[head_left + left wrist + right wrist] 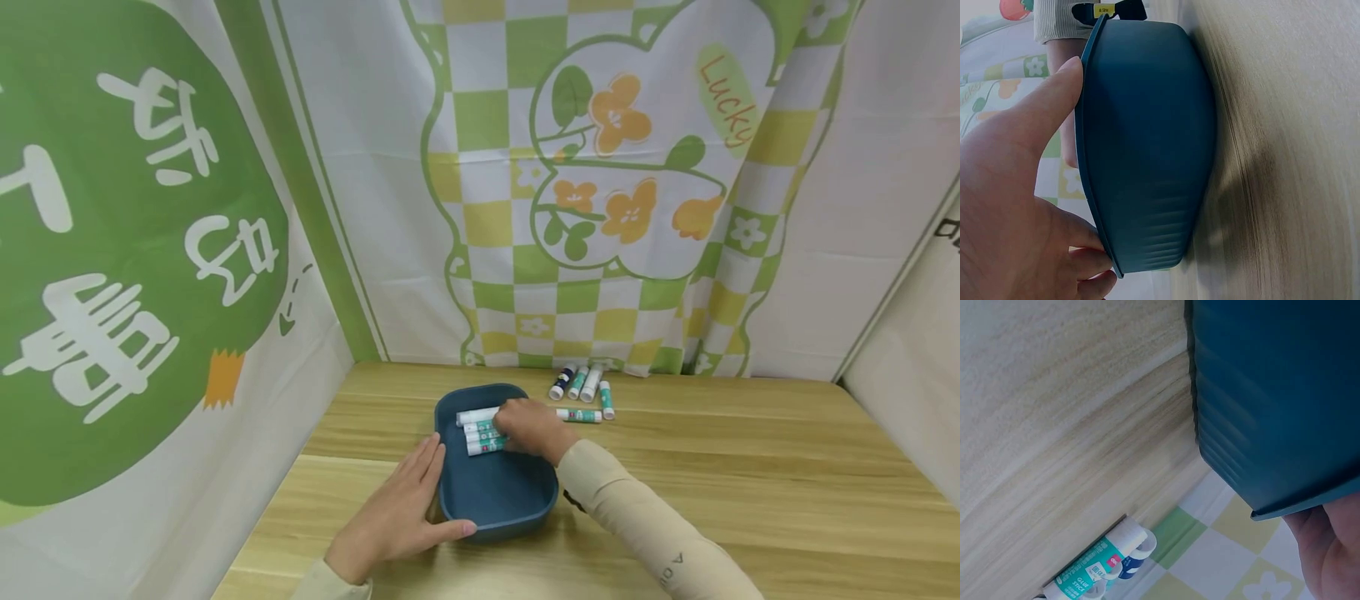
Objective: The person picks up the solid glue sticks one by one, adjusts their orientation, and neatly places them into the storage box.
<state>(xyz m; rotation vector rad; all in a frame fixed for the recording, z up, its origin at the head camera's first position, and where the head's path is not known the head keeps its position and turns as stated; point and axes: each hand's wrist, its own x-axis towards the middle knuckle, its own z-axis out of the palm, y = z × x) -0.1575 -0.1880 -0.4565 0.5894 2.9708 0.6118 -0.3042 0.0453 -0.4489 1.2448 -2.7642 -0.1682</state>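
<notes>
A dark blue tray [498, 500] stands on the table, with several white-and-teal glue sticks [480, 427] lying side by side in its far half. My right hand [531, 427] reaches in over the tray's far right side, fingers curled about the glue sticks' right ends; it covers those ends. The left hand [401, 508] spans the tray's near left corner, fingers straight against the left rim and thumb on the near rim. In the left wrist view the thumb [1060, 94] touches the tray rim. The right wrist view mostly shows the tray's outer wall [1272, 406].
Beyond the tray's far right corner, a glue stick [583, 415] lies crosswise. More lie by the curtain [495, 283], among them a navy one [562, 381] and a teal one [607, 400]. Wood-grain table [750, 475] extends to the right.
</notes>
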